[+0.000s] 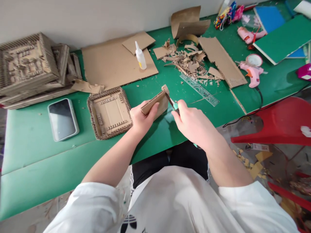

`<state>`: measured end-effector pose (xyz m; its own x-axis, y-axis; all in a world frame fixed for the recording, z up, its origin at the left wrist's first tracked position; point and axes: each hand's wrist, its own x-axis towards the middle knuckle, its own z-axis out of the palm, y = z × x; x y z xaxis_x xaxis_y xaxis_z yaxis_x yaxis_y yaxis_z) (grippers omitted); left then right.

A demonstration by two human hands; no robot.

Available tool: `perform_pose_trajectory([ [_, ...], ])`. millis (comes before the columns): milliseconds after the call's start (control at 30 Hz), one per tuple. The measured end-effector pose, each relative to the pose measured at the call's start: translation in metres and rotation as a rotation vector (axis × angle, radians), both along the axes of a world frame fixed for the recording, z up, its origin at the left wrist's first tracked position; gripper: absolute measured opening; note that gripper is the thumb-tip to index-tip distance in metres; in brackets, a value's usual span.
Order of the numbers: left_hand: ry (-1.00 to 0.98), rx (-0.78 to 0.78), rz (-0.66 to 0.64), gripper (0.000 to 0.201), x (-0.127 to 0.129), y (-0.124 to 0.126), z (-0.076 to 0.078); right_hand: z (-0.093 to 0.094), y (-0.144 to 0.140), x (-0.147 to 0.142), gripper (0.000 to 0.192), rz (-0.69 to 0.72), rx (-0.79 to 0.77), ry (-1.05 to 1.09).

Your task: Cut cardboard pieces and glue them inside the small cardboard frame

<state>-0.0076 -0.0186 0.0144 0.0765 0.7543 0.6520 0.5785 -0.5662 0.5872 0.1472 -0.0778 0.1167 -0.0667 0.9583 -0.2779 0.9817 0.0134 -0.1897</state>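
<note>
The left hand [142,118] pinches a cardboard piece [157,102] just right of the woven cardboard tray [109,113]. The right hand [191,121], fingers closed around a cutter [173,104], touches its right edge.

1. Two pink plastic hot-glue guns [252,73] [247,35] are lying on the table.
2. One white squeeze glue bottle [140,57] is standing.
3. One clear plastic ruler [199,89] is lying.
4. One pale-cased smartphone [62,119] is lying.
5. One red plastic stool [279,123] is standing.
</note>
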Motion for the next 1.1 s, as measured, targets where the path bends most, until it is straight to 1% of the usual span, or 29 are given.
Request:
perform_pose_trajectory([
  [167,0.023,0.041,0.005,0.018,-0.001,0.0,-0.001,0.002,0.005,0.0,0.019,0.002,-0.009,0.01],
  [333,0.064,0.116,-0.093,0.015,-0.001,-0.003,0.0,0.004,0.007,0.006,0.018,0.049,0.014,0.028],
  [400,0.05,0.12,-0.105,0.013,-0.001,-0.005,0.0,0.002,0.004,0.007,0.018,0.049,0.019,0.023],
  [500,0.009,0.071,-0.111,0.013,0.001,-0.006,-0.001,-0.006,0.0,0.003,0.022,0.009,0.027,-0.005],
  [567,-0.012,0.016,-0.079,0.014,0.001,-0.006,-0.002,-0.012,-0.002,0.0,0.024,-0.009,0.039,-0.033],
  [667,-0.015,-0.042,-0.024,0.02,0.001,-0.005,-0.003,-0.02,-0.003,-0.003,0.025,0.002,0.032,-0.053],
  [733,-0.008,-0.047,-0.034,0.021,0.0,-0.004,-0.003,-0.023,-0.004,-0.003,0.026,0.013,0.014,-0.047],
  [800,-0.004,-0.048,-0.049,0.022,0.0,-0.004,-0.004,-0.025,-0.004,-0.002,0.027,0.015,0.014,-0.042],
  [933,-0.009,-0.061,-0.025,0.022,0.0,-0.003,-0.003,-0.025,-0.003,-0.002,0.027,0.005,0.027,-0.034],
  [1033,-0.016,-0.062,-0.02,0.022,0.0,-0.002,-0.003,-0.023,-0.001,-0.002,0.025,0.004,0.029,-0.01],
  [1100,-0.021,-0.074,-0.04,0.023,0.0,-0.002,-0.005,-0.02,0.0,0.0,0.024,0.01,0.015,0.01],
])
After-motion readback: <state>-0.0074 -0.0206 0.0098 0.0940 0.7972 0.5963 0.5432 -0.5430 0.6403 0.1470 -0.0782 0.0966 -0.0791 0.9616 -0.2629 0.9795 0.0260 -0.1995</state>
